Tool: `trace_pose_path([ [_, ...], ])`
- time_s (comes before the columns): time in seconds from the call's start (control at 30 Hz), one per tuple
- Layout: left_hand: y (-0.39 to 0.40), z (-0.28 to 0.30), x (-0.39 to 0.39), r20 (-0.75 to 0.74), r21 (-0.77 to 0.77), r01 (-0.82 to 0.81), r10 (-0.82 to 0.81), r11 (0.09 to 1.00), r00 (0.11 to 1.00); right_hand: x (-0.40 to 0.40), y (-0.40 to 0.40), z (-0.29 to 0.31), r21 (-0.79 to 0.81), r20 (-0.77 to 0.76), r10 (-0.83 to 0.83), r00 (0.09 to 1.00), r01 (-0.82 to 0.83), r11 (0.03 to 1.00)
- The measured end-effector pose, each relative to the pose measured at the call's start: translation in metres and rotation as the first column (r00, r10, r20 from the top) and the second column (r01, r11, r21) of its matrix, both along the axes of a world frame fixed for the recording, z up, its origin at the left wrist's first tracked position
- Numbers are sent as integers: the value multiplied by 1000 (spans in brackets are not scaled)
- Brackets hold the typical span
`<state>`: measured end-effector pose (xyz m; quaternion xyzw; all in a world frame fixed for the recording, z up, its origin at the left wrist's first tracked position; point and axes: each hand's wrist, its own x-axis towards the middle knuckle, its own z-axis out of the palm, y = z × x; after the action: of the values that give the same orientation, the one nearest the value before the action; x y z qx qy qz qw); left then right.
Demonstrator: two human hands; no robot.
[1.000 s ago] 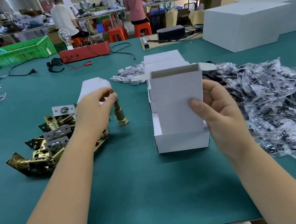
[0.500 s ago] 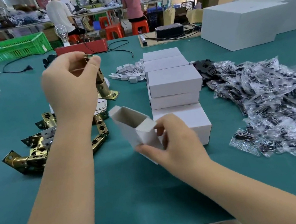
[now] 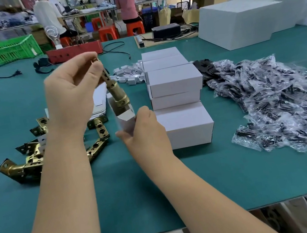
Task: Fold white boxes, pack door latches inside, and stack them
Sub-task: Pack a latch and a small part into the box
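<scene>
Brass latch [image 3: 115, 91] pinched in left hand [image 3: 70, 100], tip entering right-held box [image 3: 124, 118]

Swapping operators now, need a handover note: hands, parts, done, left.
Left hand pinches a brass latch by its upper end, lower end at the mouth of the open box.
Right hand grips that box, tilted, above the table.
Done: closed boxes stacked behind the right hand.
Left: seat the latch, close the flap, stack it; loose latches wait at left beside flat box blanks.
</scene>
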<state>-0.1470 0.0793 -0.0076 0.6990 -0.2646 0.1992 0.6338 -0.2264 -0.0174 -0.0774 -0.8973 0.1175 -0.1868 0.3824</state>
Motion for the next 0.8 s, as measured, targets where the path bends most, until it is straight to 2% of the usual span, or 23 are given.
trace_pose_path([
  [0.13,8,6,-1,36,81,41,-44,996,998,-4,1,-3,26,4,22,1000,-23,999],
  [0.23,8,3,0,-15,80,47,-46,996,999,-4,1,-5,36,8,29,1000,-30,999],
  [0.4,-7,-2,-5,35,64,-66,64,996,997,-5,4,-9,23,15,29,999,-30,999],
  [0.53,-8,4,-6,39,90,-56,53,994,998,-4,2,-12,20,-14,23,1000,-22,1000],
  [0.67,-2,1,-7,3,38,-50,50,998,999,-5,4,-12,68,2,33,999,-33,997],
  [0.8,8,-10,-3,-46,-49,-153,151,987,988,-7,5,-12,67,12,60,998,-61,996],
])
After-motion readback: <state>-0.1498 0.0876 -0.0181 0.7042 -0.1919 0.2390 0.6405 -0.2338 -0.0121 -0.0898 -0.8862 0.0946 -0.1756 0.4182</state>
